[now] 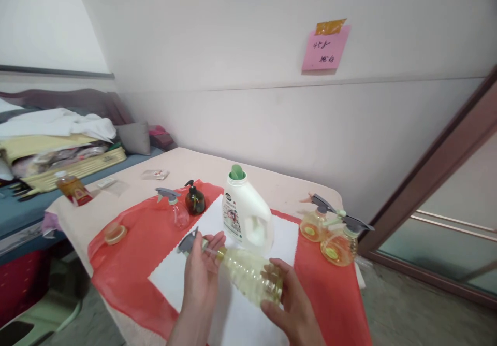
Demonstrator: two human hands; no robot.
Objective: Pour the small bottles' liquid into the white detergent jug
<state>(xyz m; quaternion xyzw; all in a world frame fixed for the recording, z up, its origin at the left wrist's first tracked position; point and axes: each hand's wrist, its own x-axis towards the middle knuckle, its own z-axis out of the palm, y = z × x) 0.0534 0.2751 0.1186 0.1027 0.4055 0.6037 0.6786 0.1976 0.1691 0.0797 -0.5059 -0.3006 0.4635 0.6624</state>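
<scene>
My left hand (202, 273) holds a grey trigger spray head (187, 241) between thumb and fingers, its other fingers partly spread. A thin tube runs from the spray head to the neck of a ribbed, see-through yellow spray bottle (248, 272); the head sits apart from the neck. Around the base of this bottle, which lies tilted in the air, my right hand (293, 304) is closed. Just behind stands a white jug (243, 211) with a green cap piece (236, 172) in its mouth. A white cloth (174, 281) lies beneath, over a red cloth (135, 263).
Two yellow spray bottles (337, 247) stand at the right. Left of the jug are a clear pink-tinted spray bottle (178, 215) and a dark pump bottle (195, 201). A round container (115, 233) and an amber bottle (73, 188) lie further left. A wall (233, 123) borders the table.
</scene>
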